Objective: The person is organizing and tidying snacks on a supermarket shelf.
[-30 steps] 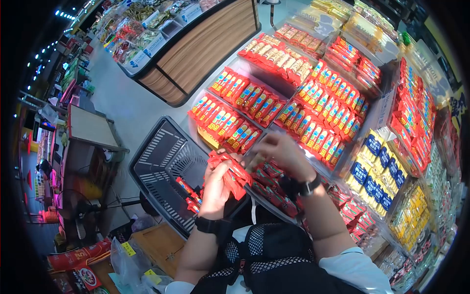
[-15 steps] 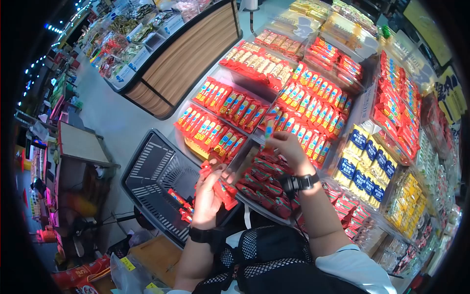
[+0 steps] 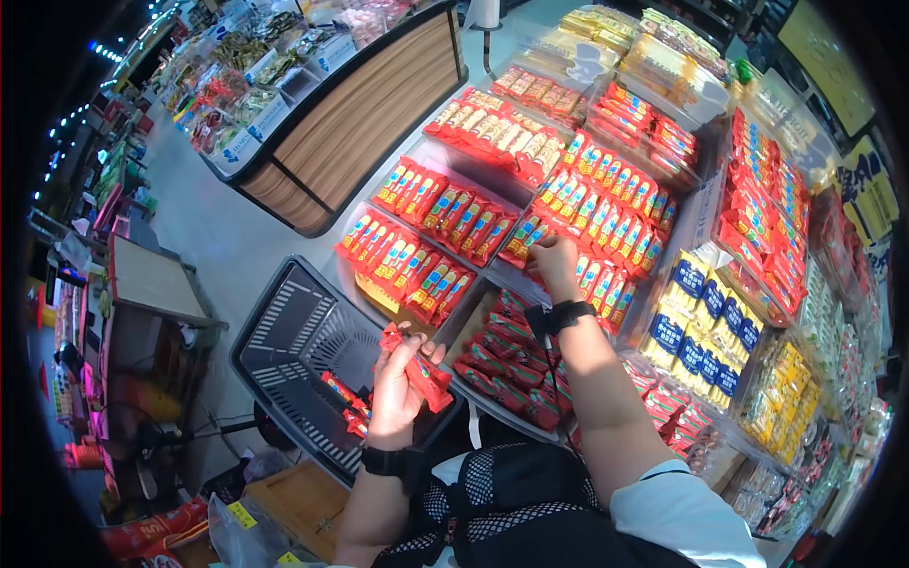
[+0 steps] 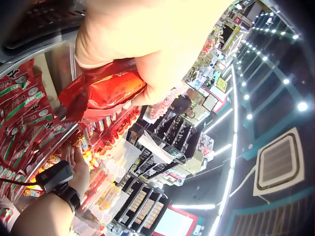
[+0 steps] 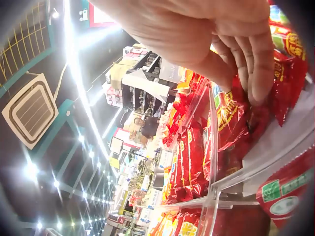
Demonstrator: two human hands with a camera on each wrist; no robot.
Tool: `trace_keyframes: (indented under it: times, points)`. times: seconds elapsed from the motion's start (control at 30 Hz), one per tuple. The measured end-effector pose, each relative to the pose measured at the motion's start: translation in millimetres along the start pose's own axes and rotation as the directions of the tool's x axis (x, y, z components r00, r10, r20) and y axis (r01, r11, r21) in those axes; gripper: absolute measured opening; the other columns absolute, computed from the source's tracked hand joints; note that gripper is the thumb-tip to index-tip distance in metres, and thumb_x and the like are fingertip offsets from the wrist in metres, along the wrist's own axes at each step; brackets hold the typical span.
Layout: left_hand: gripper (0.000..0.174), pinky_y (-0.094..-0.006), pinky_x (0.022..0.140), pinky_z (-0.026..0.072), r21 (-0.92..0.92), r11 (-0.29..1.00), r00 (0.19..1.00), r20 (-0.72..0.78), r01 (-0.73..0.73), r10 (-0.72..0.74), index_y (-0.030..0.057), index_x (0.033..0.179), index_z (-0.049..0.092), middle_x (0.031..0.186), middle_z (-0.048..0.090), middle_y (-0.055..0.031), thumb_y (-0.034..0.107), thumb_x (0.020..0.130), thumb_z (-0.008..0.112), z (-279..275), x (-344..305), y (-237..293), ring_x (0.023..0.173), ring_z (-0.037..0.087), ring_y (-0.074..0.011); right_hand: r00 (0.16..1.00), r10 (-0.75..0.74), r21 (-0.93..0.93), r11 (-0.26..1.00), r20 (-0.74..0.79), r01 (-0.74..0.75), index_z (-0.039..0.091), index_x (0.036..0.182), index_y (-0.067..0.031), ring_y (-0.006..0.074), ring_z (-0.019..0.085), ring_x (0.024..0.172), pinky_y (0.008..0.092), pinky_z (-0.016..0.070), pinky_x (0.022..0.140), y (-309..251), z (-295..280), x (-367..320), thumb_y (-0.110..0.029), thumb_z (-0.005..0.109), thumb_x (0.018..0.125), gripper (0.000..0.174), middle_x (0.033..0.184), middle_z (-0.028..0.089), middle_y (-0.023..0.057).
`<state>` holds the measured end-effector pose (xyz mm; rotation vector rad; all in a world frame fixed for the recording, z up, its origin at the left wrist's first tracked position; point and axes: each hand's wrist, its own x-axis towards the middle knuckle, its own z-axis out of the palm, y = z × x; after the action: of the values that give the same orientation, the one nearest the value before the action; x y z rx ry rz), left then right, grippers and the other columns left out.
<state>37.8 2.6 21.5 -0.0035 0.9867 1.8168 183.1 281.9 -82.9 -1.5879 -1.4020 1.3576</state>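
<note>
My left hand grips a shiny red snack packet, held over the near right side of a grey shopping basket. The left wrist view shows the red wrapper under the palm, its far side hidden. With the arm stretched forward, my right hand is at the front left corner of a bin of red-and-yellow snack packets. In the right wrist view, its thumb and fingers close down on a red packet beside the clear plastic divider. Several small red packets lie in the basket.
Dark red packets with green labels fill the nearest bin. More red packets are left of it; blue-and-cream packets are to the right. A wood-panelled counter stands beyond the basket. A low table is at the left.
My right hand first moved away from the left hand, held a packet upright above the bin, then lowered to the bin's front corner. The left hand keeps its red packet, now turned more lengthwise.
</note>
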Motion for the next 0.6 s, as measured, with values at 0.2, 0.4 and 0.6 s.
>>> trace_keyframes:
  times: [0.2,0.4,0.6]
  points:
    - [0.028,-0.0396,0.082,0.0522,0.010,1.000,1.000,0.013,0.028,-0.029,0.0059,0.119,0.050,0.089,0.057,-0.0062,0.002,0.093,0.059,1,1,-3,0.082,0.058,-0.0179,0.971,-0.204,-0.264,0.950,-0.124,0.166,0.065,0.086,0.0042,0.0307,0.069,0.073,0.0396,0.0547,0.065,2,5,5,-0.012,0.075,0.076,0.022,0.081,0.070,0.0196]
    - [0.027,-0.0398,0.084,0.0524,-0.011,0.999,0.999,0.012,0.040,-0.040,0.0076,0.118,0.051,0.090,0.056,-0.0041,0.000,0.093,0.059,3,1,-2,0.083,0.056,-0.0161,0.963,-0.214,-0.307,0.939,-0.164,0.156,0.065,0.087,0.0031,0.0377,0.069,0.086,0.0447,0.0543,0.077,-9,9,-3,-0.014,0.077,0.072,0.026,0.088,0.070,0.0227]
    - [0.032,-0.0385,0.081,0.0518,-0.029,0.998,0.996,0.066,0.053,-0.051,0.0044,0.124,0.049,0.096,0.058,-0.0074,0.002,0.093,0.057,3,2,-6,0.089,0.060,-0.0198,0.946,-0.258,-0.299,0.934,-0.196,0.193,0.067,0.092,0.0039,0.0282,0.069,0.077,0.0392,0.0543,0.070,3,5,3,-0.017,0.080,0.071,0.032,0.082,0.070,0.0167]
